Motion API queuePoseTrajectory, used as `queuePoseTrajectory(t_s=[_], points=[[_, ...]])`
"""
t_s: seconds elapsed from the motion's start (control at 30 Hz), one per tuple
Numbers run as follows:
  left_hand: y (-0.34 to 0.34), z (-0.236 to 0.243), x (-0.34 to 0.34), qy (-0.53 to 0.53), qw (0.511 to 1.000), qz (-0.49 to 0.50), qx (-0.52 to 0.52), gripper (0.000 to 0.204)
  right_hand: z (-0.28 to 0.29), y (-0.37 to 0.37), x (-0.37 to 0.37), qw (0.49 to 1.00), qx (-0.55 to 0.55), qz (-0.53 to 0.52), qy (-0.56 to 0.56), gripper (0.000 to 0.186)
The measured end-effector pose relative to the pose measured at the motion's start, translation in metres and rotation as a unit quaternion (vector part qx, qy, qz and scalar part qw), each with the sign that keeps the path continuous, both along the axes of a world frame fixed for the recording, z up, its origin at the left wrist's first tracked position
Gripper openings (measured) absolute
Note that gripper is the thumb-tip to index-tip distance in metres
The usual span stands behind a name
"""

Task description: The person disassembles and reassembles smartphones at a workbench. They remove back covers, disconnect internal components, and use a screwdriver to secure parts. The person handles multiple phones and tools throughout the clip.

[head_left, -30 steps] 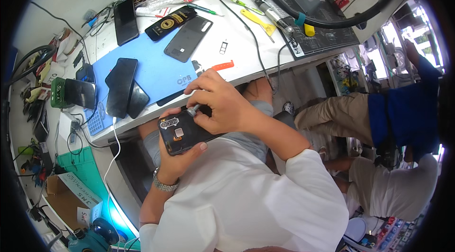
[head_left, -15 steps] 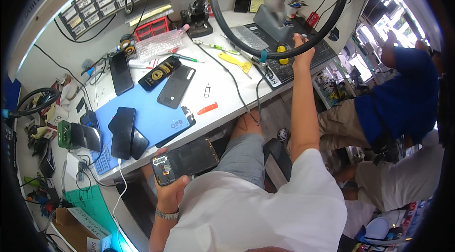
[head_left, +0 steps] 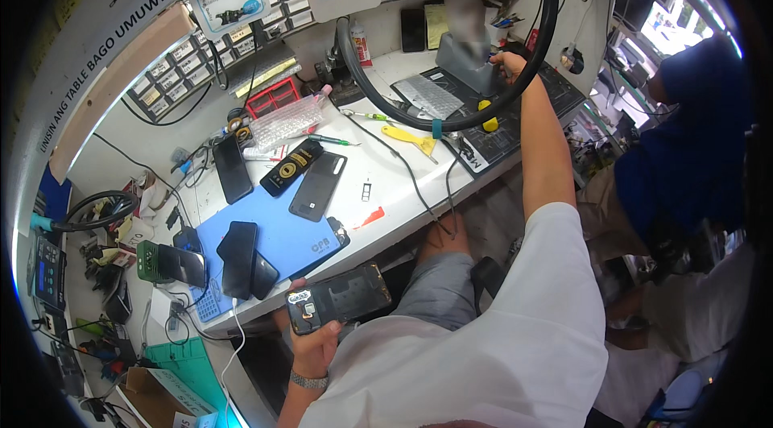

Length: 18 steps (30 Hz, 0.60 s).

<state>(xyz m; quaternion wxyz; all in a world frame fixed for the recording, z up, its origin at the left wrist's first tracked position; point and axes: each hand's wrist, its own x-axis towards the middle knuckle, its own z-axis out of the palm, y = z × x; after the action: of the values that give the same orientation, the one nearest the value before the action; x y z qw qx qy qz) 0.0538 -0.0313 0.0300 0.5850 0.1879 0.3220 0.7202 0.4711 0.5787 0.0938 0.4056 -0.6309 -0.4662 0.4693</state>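
My left hand (head_left: 316,341) grips a phone (head_left: 342,297) near my lap, below the bench's front edge. Its back cover is off, so the dark inside shows, with a pale patch near the camera end. My right arm stretches to the far right of the bench. There, my right hand (head_left: 509,67) has its fingers curled at the edge of a grey angular box (head_left: 465,64); whatever is between them is too small to make out. Close by on the dark mat (head_left: 527,118) lie a yellow object (head_left: 488,115) and a bubble-wrap piece (head_left: 431,96).
A thick black hose (head_left: 535,66) loops over the bench. Phones (head_left: 239,259), a loose back cover (head_left: 318,186), a blue mat (head_left: 282,227), a yellow scraper (head_left: 409,138) and a SIM tray (head_left: 366,191) lie about. A person in blue (head_left: 700,138) is at the right.
My right hand has reached farther toward the back, up to the grey box. The view has shifted, so the bench appears lower and farther right. My left hand still holds the phone.
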Motion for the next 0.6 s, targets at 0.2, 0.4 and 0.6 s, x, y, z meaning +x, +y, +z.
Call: queuePoseTrajectory(t_s=[0.2,0.4,0.6], points=[[0.007,0.009,0.006,0.005,1.000,-0.007,-0.013,0.097,-0.015,0.026,0.013,0.998,0.065,-0.007,-0.002,0.025],[0.012,0.017,0.014,0.008,1.000,-0.003,-0.030,0.097,-0.005,0.035,0.025,0.997,0.058,-0.030,0.029,0.028],[0.013,0.012,0.009,0.017,1.000,-0.013,-0.019,0.096,0.015,-0.013,0.002,0.998,0.026,-0.051,0.038,0.021]])
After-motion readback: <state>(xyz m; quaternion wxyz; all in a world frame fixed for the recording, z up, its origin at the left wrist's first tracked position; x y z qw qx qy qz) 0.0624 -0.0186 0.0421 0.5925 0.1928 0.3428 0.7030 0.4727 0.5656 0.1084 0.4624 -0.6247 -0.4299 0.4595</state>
